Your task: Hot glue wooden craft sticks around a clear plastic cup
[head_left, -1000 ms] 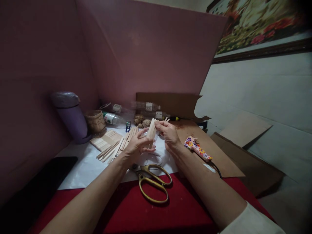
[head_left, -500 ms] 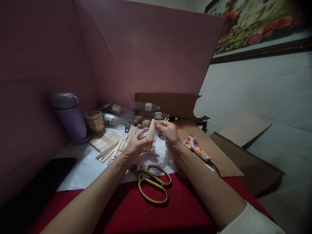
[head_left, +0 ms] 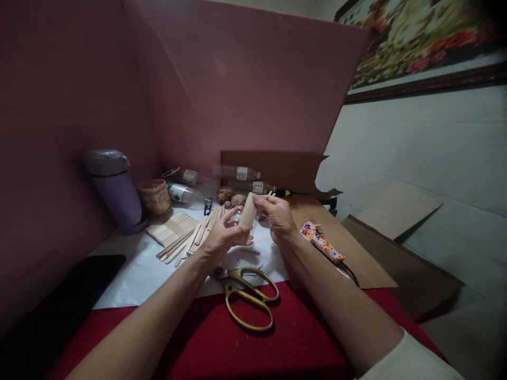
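My left hand is closed around a clear plastic piece that looks like part of a bottle. Pale wooden craft sticks stand side by side against its right side. With thumb and fingertips, my right hand pinches the top end of a stick there. More stick ends poke out behind the right fingers. Below the hands lie scissors with yellow handles, their blades partly hidden by my left wrist. Loose craft sticks are spread left of my left hand.
A floral-patterned glue gun with a black cord lies on cardboard at right. Behind the hands are twine balls and several plastic bottles. A woven-look cup, a purple tumbler and a banded stick bundle stand or lie left.
The sticks between my hands have turned slightly, showing a broader face. Both hands keep their grip and have barely moved; the whole view shifts a little.
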`<state>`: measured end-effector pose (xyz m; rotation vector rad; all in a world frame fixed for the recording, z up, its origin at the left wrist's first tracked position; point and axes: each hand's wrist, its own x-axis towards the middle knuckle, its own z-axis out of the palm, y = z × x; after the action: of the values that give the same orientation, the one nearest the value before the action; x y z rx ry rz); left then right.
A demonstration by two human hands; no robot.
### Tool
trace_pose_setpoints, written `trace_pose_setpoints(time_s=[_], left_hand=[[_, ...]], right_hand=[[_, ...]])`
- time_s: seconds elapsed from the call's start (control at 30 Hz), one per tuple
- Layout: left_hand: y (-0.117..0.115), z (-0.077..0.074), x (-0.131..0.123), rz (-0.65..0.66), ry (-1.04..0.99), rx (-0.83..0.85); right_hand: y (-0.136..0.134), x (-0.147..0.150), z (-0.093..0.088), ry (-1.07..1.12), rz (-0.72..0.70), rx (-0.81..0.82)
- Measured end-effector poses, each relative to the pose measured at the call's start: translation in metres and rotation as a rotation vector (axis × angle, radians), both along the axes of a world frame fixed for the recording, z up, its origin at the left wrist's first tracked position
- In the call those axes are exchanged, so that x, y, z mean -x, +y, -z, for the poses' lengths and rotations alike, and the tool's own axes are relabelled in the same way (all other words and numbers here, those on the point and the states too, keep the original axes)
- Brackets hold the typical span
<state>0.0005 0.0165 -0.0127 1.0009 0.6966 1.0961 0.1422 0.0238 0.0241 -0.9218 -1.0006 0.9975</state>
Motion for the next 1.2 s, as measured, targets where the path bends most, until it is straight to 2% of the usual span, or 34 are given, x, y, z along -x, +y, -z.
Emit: trace_pose_setpoints(time_s=[0.53,0.93,1.2], left_hand=[[-0.004,-0.005,0.000,-0.002,-0.015,-0.020],[-0.003,-0.009,0.005,0.050,-0.120,-0.030],[0.000,-0.007,0.007,0.077,-0.155,-0.015]], right_hand=[[0.001,-0.001,0.004,-0.045,-0.041,-0.025],[-0.002,0.002,0.013,-0.046,-0.349,-0.085],[-0.002,0.007,0.018,-0.011,-0.310,-0.072]])
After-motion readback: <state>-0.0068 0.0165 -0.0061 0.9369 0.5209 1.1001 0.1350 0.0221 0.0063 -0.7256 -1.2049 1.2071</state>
